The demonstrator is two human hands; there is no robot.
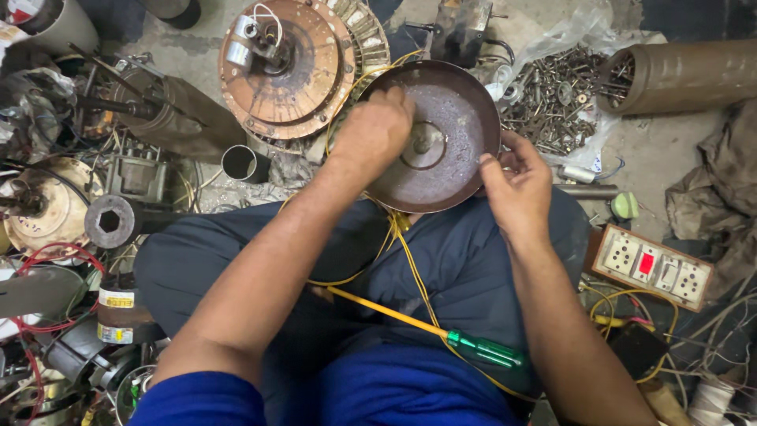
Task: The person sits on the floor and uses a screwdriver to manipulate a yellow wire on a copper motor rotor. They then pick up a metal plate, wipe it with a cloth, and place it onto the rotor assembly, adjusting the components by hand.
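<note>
The left hand [372, 130] rests closed on the rusty round motor cover [457, 118], near its centre hub, fingers curled together. The right hand [516, 185] pinches the cover's rim at 4 o'clock. The cover lies over the person's knees. A green-handled screwdriver [441, 331] lies on the lap at 6 o'clock, yellow wires [406, 252] beside it.

A single head-worn view looks steeply down, close over the person's lap, with both forearms entering from 6 o'clock and cluttered floor [670, 146] filling the frame's upper edges toward 12.
</note>
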